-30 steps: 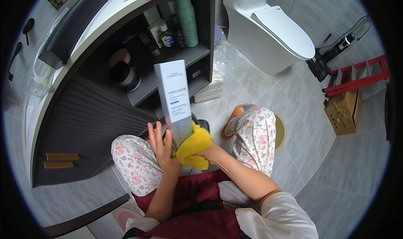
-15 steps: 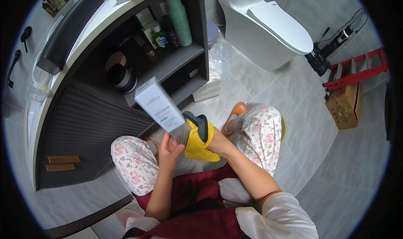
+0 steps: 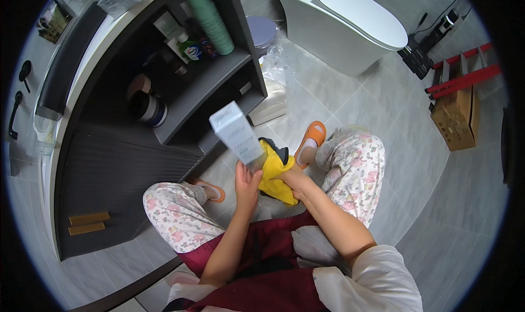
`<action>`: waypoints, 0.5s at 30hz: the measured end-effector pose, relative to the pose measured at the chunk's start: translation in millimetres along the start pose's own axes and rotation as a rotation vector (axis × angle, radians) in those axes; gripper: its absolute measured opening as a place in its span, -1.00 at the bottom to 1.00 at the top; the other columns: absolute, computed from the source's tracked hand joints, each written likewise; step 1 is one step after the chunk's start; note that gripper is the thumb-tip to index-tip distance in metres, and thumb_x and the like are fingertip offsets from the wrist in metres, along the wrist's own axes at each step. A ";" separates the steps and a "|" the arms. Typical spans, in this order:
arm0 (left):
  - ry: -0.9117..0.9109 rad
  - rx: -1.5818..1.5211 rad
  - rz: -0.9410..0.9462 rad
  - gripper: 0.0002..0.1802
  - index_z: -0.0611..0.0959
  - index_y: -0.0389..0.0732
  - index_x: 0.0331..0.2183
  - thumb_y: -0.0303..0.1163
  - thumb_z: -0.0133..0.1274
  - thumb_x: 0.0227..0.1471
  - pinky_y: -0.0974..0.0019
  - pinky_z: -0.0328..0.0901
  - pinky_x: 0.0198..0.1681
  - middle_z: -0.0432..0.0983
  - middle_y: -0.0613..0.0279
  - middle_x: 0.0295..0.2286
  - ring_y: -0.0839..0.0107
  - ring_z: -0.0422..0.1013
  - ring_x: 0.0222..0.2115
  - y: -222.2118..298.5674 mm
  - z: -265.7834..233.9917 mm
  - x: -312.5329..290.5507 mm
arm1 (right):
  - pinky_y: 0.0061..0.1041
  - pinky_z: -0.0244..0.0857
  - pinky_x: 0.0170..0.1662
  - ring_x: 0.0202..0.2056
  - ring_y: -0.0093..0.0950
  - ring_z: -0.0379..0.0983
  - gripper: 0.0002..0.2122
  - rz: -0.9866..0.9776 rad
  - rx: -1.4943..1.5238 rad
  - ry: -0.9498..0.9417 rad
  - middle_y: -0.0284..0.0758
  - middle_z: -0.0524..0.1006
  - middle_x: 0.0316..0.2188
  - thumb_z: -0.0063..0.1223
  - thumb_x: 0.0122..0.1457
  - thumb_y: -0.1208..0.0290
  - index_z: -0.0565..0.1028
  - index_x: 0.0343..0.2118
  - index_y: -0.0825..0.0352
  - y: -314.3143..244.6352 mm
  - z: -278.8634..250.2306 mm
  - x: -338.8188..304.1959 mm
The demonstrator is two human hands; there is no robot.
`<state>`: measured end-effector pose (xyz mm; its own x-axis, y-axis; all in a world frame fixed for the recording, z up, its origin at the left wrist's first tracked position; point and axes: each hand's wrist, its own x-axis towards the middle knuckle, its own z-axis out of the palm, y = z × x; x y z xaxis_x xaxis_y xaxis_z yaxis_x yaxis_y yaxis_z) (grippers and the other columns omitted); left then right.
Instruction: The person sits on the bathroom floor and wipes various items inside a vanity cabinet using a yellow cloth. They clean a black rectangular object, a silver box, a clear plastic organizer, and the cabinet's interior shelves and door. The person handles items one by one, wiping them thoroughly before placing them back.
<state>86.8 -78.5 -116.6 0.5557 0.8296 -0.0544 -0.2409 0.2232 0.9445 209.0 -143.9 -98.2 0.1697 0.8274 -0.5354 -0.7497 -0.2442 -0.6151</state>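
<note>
A tall white carton (image 3: 236, 134) tilts up and away from me in front of the open shelves. My left hand (image 3: 248, 182) is closed around its lower end, fingers along the near side. My right hand (image 3: 293, 182) grips a yellow and dark grey cloth (image 3: 278, 175), bunched against the right side of the carton's lower end. The cloth covers part of that end and some of my right fingers. Both hands are between my bent knees, above the tiled floor.
On the left stands a dark cabinet (image 3: 98, 169) with shelves holding a green ridged stack (image 3: 212, 24), a green bottle (image 3: 190, 48) and a dark jar (image 3: 147, 108). Behind are a white toilet (image 3: 339, 30) and a purple-lidded bin (image 3: 261, 32). A red ladder (image 3: 465, 83) and cardboard box (image 3: 455, 117) stand right.
The view has shifted. The carton and both hands now appear further right and lower in it. My right hand has turned on the cloth, and more of its fingers show.
</note>
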 end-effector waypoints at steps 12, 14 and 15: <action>0.114 0.042 -0.234 -0.59 0.32 -0.30 -0.10 -0.17 -0.20 0.15 0.29 0.42 -0.30 0.41 0.05 -0.27 0.19 0.48 -0.33 -24.6 11.1 85.6 | -0.56 0.29 -0.23 -0.29 -0.53 0.44 -0.64 -0.271 -0.091 0.131 -0.37 0.51 -0.32 0.10 -0.19 0.58 0.45 -0.21 0.34 -3.0 -5.2 5.3; 0.108 0.015 -0.299 -0.52 0.34 -0.33 -0.13 -0.08 -0.19 0.13 0.29 0.42 -0.34 0.43 -0.01 -0.31 0.18 0.49 -0.37 -14.8 17.6 103.2 | -0.54 0.30 -0.25 -0.31 -0.52 0.45 -0.67 -0.390 -0.178 0.125 -0.35 0.52 -0.35 0.11 -0.19 0.56 0.46 -0.25 0.34 -1.7 -4.5 5.0; 0.109 0.001 -0.329 -0.48 0.35 -0.35 -0.15 -0.04 -0.18 0.12 0.29 0.43 -0.36 0.45 -0.03 -0.33 0.17 0.49 -0.39 -9.4 20.4 111.9 | -0.54 0.30 -0.26 -0.32 -0.51 0.45 -0.68 -0.449 -0.224 0.119 -0.34 0.52 -0.36 0.12 -0.19 0.55 0.47 -0.27 0.35 -2.2 -3.1 4.0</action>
<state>167.5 1.7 -124.9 0.5150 0.7630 -0.3906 -0.0617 0.4875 0.8709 213.3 -141.5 -100.7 0.5249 0.8153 -0.2444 -0.4332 0.0088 -0.9012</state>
